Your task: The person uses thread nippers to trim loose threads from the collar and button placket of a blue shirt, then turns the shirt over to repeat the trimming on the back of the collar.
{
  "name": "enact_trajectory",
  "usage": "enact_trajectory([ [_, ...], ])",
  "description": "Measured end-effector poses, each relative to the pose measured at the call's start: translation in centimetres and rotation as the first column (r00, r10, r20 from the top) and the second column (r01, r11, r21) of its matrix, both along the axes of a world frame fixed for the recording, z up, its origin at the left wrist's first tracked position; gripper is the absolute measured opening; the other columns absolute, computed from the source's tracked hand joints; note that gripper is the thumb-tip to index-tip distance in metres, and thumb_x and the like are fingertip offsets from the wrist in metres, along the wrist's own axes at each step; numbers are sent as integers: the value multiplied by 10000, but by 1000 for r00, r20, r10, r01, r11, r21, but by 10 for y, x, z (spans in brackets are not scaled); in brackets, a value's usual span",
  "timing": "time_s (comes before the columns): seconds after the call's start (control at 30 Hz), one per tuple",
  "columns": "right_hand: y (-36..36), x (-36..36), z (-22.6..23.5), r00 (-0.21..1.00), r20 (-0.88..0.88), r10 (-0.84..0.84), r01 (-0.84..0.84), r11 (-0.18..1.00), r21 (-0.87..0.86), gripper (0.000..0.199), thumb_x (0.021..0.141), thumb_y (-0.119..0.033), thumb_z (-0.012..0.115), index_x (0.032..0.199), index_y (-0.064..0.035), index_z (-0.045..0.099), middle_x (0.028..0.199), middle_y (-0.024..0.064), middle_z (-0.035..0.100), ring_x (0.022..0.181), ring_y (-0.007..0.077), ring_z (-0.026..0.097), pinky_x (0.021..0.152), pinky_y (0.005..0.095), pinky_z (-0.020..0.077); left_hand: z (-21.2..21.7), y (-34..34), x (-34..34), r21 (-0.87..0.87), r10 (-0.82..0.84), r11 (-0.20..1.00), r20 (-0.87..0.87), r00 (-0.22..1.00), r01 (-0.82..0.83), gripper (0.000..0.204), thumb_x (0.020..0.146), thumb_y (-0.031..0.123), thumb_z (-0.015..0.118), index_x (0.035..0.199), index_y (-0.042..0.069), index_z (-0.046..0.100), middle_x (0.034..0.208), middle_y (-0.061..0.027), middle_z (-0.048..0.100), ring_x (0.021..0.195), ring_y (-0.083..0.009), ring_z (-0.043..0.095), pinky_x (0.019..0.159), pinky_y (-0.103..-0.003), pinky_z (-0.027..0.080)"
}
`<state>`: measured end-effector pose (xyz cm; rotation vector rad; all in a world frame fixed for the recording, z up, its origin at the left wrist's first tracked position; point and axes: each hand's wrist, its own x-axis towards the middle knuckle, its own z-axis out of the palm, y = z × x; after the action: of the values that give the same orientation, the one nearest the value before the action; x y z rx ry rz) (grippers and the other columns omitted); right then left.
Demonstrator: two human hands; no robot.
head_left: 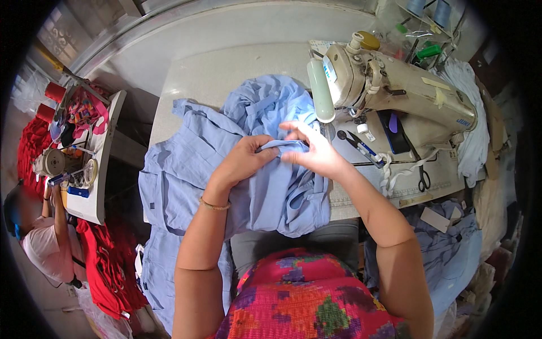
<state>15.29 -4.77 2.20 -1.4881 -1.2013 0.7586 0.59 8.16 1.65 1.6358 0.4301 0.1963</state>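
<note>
A light blue garment (197,135) lies bunched on the sewing table in front of me, its lower part hanging over the near edge. My left hand (247,160) pinches a folded edge of it between thumb and fingers. Just to the right, my right hand (315,151) is curved around the end of that fold, with thumb and fingers apart and the cloth edge between them. Whether its thumb touches the cloth is hard to tell.
At the right stands a sewing machine (395,85) with a pale green lamp (320,90) beside it. Black scissors (422,174), small snips (351,141) and white tape (388,175) lie near it. A co-worker (48,243) sits at another table (107,169) on the left.
</note>
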Motion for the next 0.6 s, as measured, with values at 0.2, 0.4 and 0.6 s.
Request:
enact_trajectory([
  [0.2,6,11,-17,860,-497,117,-149,989,-26,325,809,-82,635,1103,-14,513,941,-2,555,865,58,510,776,202,420,19,1,-5,290,61,957,-121,991,-23,143,817,95,611,914,-10,625,739,31,556,695,-47,470,629,-218,403],
  [0.4,-3,16,-11,825,-537,176,-257,963,-78,353,796,-59,649,1113,-13,499,910,-17,559,818,38,510,730,181,424,21,1,-5,528,180,834,16,984,-161,148,801,63,618,921,-24,609,764,-59,598,714,-113,523,649,-270,429],
  [0.6,-5,21,-11,828,-522,203,-268,962,-50,368,795,-11,622,1136,-9,485,859,-41,555,760,12,501,679,149,415,10,0,-3,670,180,710,126,976,-218,154,766,49,632,905,-17,611,801,-111,600,717,-240,577,666,-295,449],
])
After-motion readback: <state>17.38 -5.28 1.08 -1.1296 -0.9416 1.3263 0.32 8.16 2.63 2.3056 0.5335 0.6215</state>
